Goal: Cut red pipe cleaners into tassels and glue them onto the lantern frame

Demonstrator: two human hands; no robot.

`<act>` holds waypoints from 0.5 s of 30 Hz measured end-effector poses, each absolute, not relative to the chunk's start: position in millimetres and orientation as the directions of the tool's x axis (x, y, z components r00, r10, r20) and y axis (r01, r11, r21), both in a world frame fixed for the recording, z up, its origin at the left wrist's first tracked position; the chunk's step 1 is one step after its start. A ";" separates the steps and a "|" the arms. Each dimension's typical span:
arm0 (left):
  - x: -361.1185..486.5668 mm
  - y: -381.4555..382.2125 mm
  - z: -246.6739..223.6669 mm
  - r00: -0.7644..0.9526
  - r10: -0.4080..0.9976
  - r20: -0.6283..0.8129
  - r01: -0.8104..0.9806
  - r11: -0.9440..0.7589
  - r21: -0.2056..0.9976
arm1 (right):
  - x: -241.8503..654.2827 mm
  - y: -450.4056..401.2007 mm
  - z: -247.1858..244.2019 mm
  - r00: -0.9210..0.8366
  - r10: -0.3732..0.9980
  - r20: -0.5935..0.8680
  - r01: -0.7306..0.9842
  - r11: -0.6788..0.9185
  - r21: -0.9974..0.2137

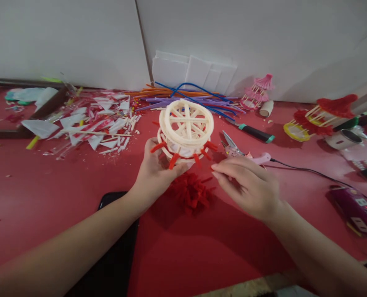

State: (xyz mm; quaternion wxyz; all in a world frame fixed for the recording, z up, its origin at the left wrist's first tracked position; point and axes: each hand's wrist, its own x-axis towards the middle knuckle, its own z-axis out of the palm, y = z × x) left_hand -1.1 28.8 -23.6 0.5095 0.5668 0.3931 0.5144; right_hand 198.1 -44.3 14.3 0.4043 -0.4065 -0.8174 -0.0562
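My left hand [158, 169] is closed around the lower part of a cream-coloured round craft frame [186, 120] with crossed spokes on top, tilted toward me. Short red fuzzy pieces [175, 160] stick out around its lower ring. Just right of the frame, my right hand [248, 185] is pinched, with a small red piece [212, 168] barely showing at the fingertips; it is apart from the frame. On the table below both hands lies a pile of red fuzzy pieces [192, 194].
Behind the right hand lie scissors [229, 140], a pink corded tool [260, 159] and a utility knife [254, 133]. Fuzzy craft stems [183, 99] and scraps [93, 119] cover the back. A pink tiered model [257, 93], a red-topped model [333, 109] and a purple power strip [353, 210] stand right.
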 end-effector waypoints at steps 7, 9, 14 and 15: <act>-3.5 25.1 -25.5 0.204 0.958 0.203 -0.040 -0.199 0.979 | 190.0 -47.2 20.8 -0.261 0.601 0.755 0.779 0.593 -0.202; -3.5 23.4 -24.3 0.210 0.955 0.209 -0.046 -0.204 0.978 | 188.9 -47.1 20.3 -0.258 0.616 0.745 0.777 0.590 -0.219; -3.3 21.4 -22.9 0.222 0.956 0.194 -0.063 -0.184 0.981 | 187.6 -46.1 17.9 -0.293 0.631 0.718 0.762 0.608 -0.223; -3.4 21.2 -23.0 0.224 0.957 0.186 -0.058 -0.178 0.982 | 187.5 -46.0 17.5 -0.303 0.625 0.719 0.758 0.616 -0.216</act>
